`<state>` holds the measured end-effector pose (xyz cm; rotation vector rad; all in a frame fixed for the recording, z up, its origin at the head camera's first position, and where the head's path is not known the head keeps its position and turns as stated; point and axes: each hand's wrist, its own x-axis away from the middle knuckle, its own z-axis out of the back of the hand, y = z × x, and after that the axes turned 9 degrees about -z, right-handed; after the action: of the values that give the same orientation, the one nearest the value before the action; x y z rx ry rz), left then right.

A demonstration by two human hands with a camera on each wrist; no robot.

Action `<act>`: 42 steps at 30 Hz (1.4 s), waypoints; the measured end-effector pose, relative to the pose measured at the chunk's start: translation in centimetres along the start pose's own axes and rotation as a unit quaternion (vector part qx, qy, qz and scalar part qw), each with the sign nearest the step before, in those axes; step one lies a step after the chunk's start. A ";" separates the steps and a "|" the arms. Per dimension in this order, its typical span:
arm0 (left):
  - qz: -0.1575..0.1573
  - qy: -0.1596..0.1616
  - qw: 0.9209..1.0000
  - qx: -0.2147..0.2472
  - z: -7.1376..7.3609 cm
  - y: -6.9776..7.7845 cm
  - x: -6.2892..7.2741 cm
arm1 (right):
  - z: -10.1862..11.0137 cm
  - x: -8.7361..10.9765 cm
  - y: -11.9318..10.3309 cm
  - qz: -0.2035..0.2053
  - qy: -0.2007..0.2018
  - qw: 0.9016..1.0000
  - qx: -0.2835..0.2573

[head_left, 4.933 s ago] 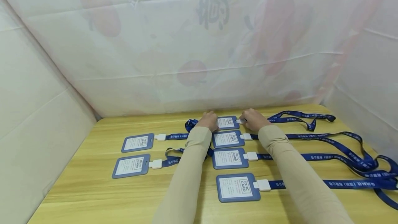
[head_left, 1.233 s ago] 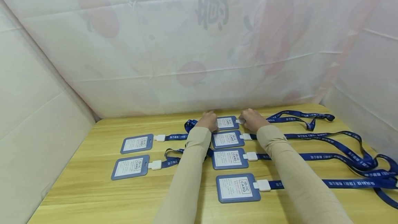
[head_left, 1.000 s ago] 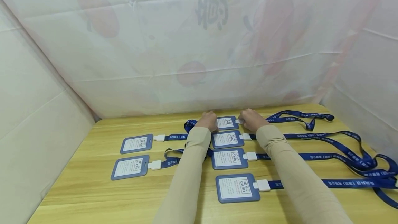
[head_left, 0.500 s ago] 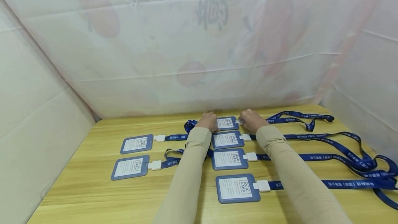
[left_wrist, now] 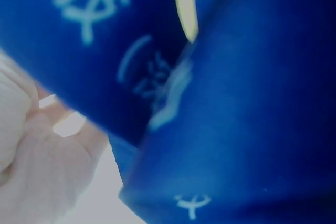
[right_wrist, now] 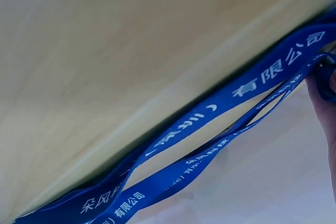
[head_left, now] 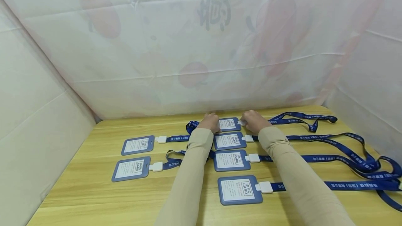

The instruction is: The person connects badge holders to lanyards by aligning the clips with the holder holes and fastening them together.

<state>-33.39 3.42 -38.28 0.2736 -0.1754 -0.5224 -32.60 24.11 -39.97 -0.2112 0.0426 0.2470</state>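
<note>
In the head view, a blue ID card holder (head_left: 229, 123) lies at the table's back edge. My left hand (head_left: 210, 122) grips its left end; the fingertips are partly hidden. At its right end my right hand (head_left: 253, 120) pinches the white clip (head_left: 240, 123) of a blue lanyard (head_left: 292, 121), which trails to the right. The left wrist view has a blue lanyard (left_wrist: 247, 103) close to the lens, covering most of it, with part of my left hand (left_wrist: 47, 166) at the left. A blue lanyard (right_wrist: 184, 121) crosses the right wrist view, and a sliver of my right hand (right_wrist: 323, 114) shows.
Below lie more card holders in a column: a second (head_left: 230, 140), a third (head_left: 232, 160) and a nearest one (head_left: 240, 190), their lanyards running right. Two others, a rear holder (head_left: 138, 145) and a front holder (head_left: 131, 168), lie left. White cloth (head_left: 188, 44) walls the wooden table (head_left: 94, 198).
</note>
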 end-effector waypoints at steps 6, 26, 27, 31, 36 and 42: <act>0.004 0.001 1.000 0.000 0.0 0.1 -0.1 | 0.0 0.1 0.1 0.005 0.003 1.000 -0.005; 0.003 -0.001 1.000 -0.003 -0.1 0.2 -0.2 | 0.0 0.0 0.1 -0.009 -0.009 1.000 -0.001; 0.005 -0.002 1.000 -0.003 -0.1 0.1 -0.2 | 0.0 0.0 0.1 -0.008 -0.008 1.000 0.000; 0.008 -0.006 1.000 -0.001 -0.2 0.1 -0.4 | 0.1 0.1 0.0 -0.005 -0.006 1.000 0.003; 0.006 -0.002 1.000 -0.003 -0.2 0.1 -0.4 | 0.1 0.0 -0.1 -0.010 -0.010 1.000 0.007; 0.004 -0.004 1.000 -0.007 0.0 0.2 -0.3 | 0.2 0.0 -0.2 -0.012 -0.016 1.000 0.008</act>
<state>-33.49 3.76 -38.24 0.2567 -0.1804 -0.5175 -32.50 23.92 -39.76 -0.1913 0.0108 0.2252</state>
